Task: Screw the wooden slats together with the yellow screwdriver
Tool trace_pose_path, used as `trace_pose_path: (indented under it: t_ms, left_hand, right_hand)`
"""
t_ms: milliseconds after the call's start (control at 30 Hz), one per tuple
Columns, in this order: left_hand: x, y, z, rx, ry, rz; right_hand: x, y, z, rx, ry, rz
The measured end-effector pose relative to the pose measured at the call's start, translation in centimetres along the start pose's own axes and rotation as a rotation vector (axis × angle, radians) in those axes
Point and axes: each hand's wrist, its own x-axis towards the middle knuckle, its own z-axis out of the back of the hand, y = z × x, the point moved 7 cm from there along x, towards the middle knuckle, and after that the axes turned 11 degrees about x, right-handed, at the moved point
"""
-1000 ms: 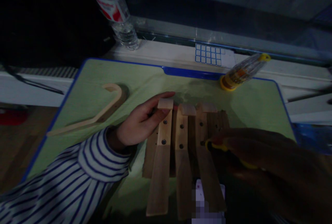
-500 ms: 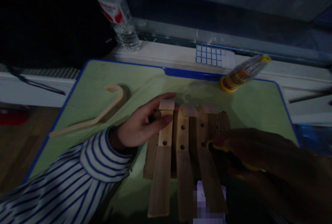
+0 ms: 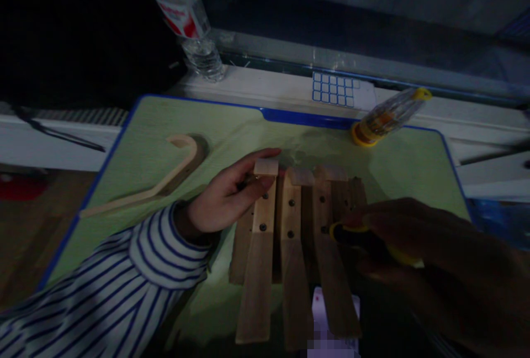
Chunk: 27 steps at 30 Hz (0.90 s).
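A wooden piece with three curved strips (image 3: 291, 269) lies on the small table, dark screws set in the strips. My left hand (image 3: 226, 198) is closed around the upper end of the leftmost strip (image 3: 259, 280), thumb on its face below the curled top. In my right hand (image 3: 418, 242) is a black-and-yellow screwdriver (image 3: 372, 241), mostly covered by fingers; its shaft cannot be made out. The yellow end sits beside the lower screw (image 3: 325, 230) of the rightmost strip (image 3: 337, 286). A loose hooked wooden strip (image 3: 165, 184) rests at the left.
The green tabletop (image 3: 232, 131) has a blue rim. At its back right stands a tilted-looking clear bottle with yellow ends (image 3: 389, 117). A water bottle (image 3: 186, 26) and a blue-gridded label sheet (image 3: 333, 89) are on the sill. A phone-like pale object (image 3: 321, 314) lies partly under the strips.
My left thumb has slid up a little, and the upper screw of the leftmost strip now shows. My right hand has shifted slightly, with the screwdriver still in it.
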Motion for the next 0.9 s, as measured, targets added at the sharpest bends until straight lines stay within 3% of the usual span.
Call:
trace_pose_path:
  t_ms: [133, 433, 600, 700, 767, 800, 833, 900]
  left_hand:
    - [0.1, 0.0, 0.1, 0.007, -0.035, 0.008]
    - [-0.1, 0.0, 0.4, 0.054, -0.134, 0.027]
    - [-1.8, -2.2, 2.2, 0.136, -0.462, -0.132]
    - [-3.8, -5.2, 3.4, 0.342, -0.681, -0.208]
    - [-4.7, -7.9, 3.7, 0.458, -0.732, -0.28]
    - [-4.7, -9.1, 3.5, 0.475, -0.68, -0.304]
    - [-4.1, -10.0, 2.8, 0.48, -0.541, -0.299]
    - [-2.8, -11.5, 0.4, 0.498, -0.153, -0.302]
  right_hand:
    - [0.8, -0.6, 1.0, -0.04, -0.136, 0.012]
    - [0.4, -0.6, 0.8, -0.053, -0.255, 0.105]
    - [0.5, -0.5, 0.4, -0.07, -0.235, 0.135]
    - [0.6, -0.1, 0.4, -0.081, -0.18, 0.095]
    - [0.6, 0.4, 0.6, -0.056, -0.123, 0.079]
    - [0.6, 0.8, 0.7, -0.042, -0.096, 0.08]
    - [0.6, 1.0, 0.9, -0.03, -0.074, 0.085]
    - [0.7, 1.6, 1.3, -0.017, -0.044, 0.108]
